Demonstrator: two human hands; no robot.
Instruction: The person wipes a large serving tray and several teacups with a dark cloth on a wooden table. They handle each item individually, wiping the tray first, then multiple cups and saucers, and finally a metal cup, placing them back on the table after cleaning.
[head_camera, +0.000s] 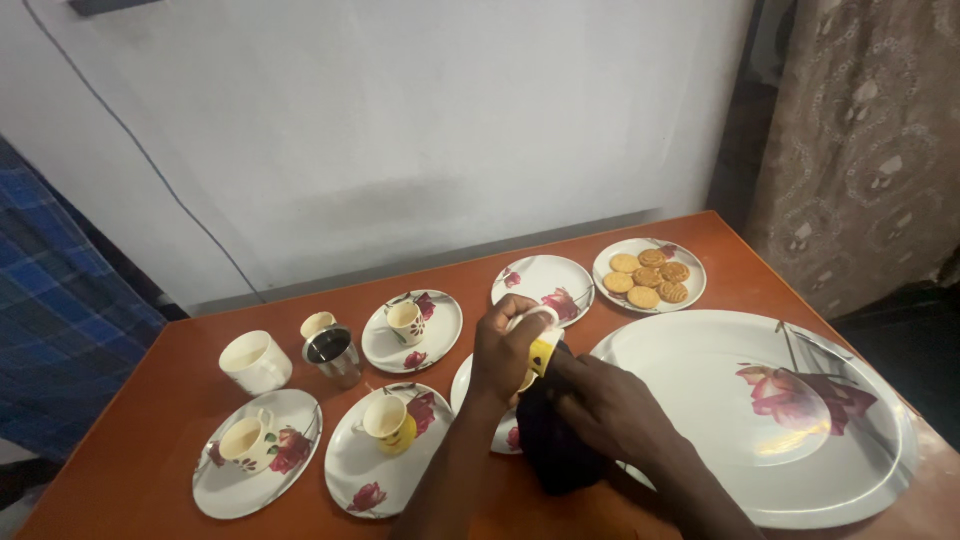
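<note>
- While the left hand (505, 350) is gripping a small white and yellow cup (537, 345) with its fingers wrapped round the cup's side, it is holding the cup tilted above the middle of the orange table (160, 400).
- The right hand (615, 410) is clutching a dark cloth (550, 445) and is pressing it against the cup from about four o'clock; the cloth is hanging down below both hands.
- A saucer (462, 385) is lying directly under the cup, mostly hidden by the hands and cloth.
- At nine o'clock from the cup, a second yellow cup (388, 420) is standing upright on a flowered saucer (385, 465).
- Further toward nine o'clock, a cup of pale drink (245, 440) is sitting on another flowered saucer (255, 450).
- At ten o'clock, a small cup (405, 320) is resting on its saucer (412, 330), with a steel tumbler (332, 355), a small beige cup (317, 324) and a plain white cup (255, 362) standing beyond it.
- At twelve o'clock an empty flowered saucer (542, 288) is lying, and at one o'clock a plate of round biscuits (648, 275) is sitting just beside it.
- At three o'clock a large oval platter (760, 410) with a rose print is lying near the right hand.
</note>
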